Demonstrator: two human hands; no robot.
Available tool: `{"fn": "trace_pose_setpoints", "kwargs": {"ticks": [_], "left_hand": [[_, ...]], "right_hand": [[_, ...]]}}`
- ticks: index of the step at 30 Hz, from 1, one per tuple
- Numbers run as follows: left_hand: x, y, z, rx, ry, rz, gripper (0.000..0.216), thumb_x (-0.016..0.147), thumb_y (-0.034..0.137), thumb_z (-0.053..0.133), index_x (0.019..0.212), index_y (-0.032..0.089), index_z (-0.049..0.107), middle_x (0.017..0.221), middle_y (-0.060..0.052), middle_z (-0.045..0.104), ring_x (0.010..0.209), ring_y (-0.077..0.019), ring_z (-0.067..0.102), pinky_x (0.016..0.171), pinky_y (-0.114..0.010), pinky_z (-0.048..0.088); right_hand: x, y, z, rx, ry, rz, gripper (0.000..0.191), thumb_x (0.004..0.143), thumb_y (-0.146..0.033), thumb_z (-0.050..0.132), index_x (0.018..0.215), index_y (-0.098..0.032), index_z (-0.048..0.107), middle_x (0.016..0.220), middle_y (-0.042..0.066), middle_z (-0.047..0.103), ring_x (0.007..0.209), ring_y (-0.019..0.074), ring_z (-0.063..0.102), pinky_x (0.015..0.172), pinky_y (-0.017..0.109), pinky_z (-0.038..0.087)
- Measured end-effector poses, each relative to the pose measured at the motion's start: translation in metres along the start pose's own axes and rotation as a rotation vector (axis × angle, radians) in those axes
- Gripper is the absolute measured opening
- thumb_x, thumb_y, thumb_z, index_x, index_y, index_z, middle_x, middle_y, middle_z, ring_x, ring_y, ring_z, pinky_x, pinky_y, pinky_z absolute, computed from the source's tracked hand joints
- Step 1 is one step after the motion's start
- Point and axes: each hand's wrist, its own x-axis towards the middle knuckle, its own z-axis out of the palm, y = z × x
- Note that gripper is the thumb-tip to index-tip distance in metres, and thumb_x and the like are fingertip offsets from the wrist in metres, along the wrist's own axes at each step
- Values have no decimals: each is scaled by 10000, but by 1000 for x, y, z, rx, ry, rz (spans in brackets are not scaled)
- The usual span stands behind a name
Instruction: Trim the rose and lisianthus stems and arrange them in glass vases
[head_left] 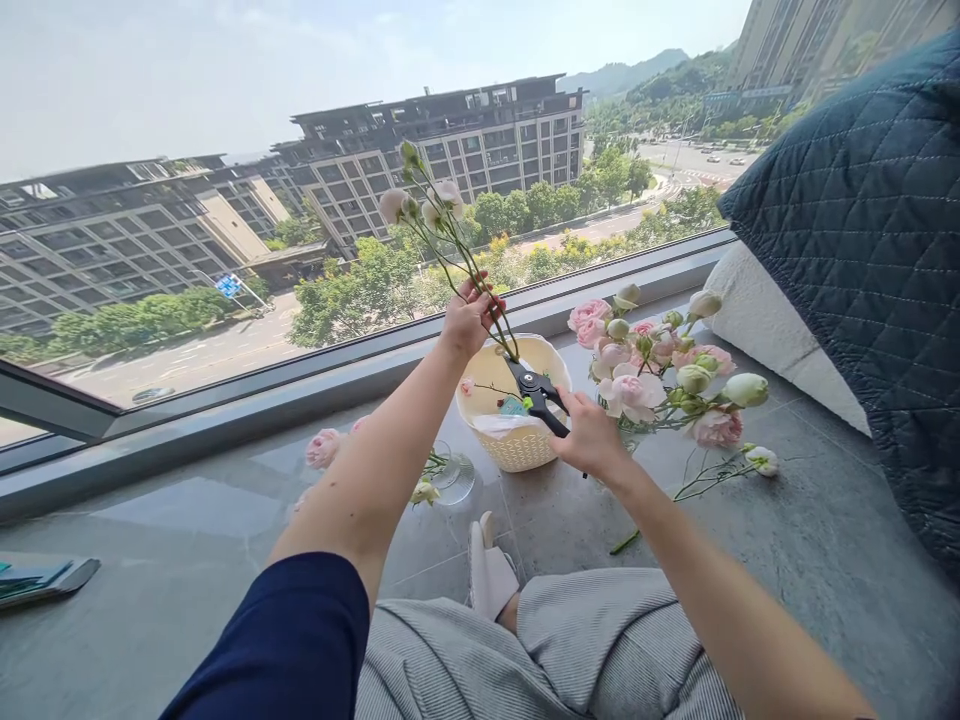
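Note:
My left hand [474, 316] is closed round the stems of several pale flowers [444, 200], holding them upright and tilted a little left over a cream waste bin [517, 455]. Black pruning shears [534, 385] are gripped in my right hand [596, 435]. Their blades meet the lower ends of the stems, just above the bin's opening; whether the blades are closed on them I cannot tell. Inside the bin lie a white liner, a small pink bloom, thin twigs and a teal scrap.
Pink and white flowers [660, 370] stand in a bunch to the right, with a loose stem [709, 482] on the grey tiles. Left of the bin is a clear glass vase [454, 478] with blooms beside it. A dark quilted cover [862, 220] hangs at right, and a window runs behind.

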Motion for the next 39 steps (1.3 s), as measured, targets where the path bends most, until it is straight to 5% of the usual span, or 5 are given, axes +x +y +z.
{"fn": "trace_pose_setpoints", "kwargs": {"ticks": [11,19,28,35,39], "left_hand": [[-17,31,-19,70,50,123,386,827,90,564,1125,329,613,950,2,571,656,-47,553,774,-256,519],[-83,22,-24,132,-2,230,300,827,133,581,1083,286,615,1116,-22,543,785,-71,610,857,-286,507],[-177,-19,-32,181,-141,146,368,854,309,600,1219,312,554,1258,-59,511,908,-145,651,907,-351,517],[-204,-38,-36,147,-193,100,405,865,379,587,1263,321,539,1280,-73,511,983,-192,647,933,-409,527],[-210,-39,-35,174,-231,124,410,890,384,552,1280,258,524,1315,-97,508,1007,-195,649,939,-404,528]], "right_hand": [[-12,-1,2,52,-19,-113,821,683,-306,608,1440,-146,334,1205,170,523,1121,339,488,974,467,360],[-41,36,35,161,-779,-403,908,546,-279,712,1410,-252,432,1211,78,564,1138,289,512,959,376,401],[-58,35,176,-300,-626,32,967,668,-396,648,1485,-83,234,1334,278,461,1246,420,429,1000,525,298],[-66,47,179,-399,-697,17,1193,555,-542,778,1512,-194,155,1465,264,335,1367,449,278,1084,588,164],[-55,13,145,-413,-689,-30,1048,632,-411,767,1501,-207,218,1475,239,357,1349,411,356,1044,554,311]]}}
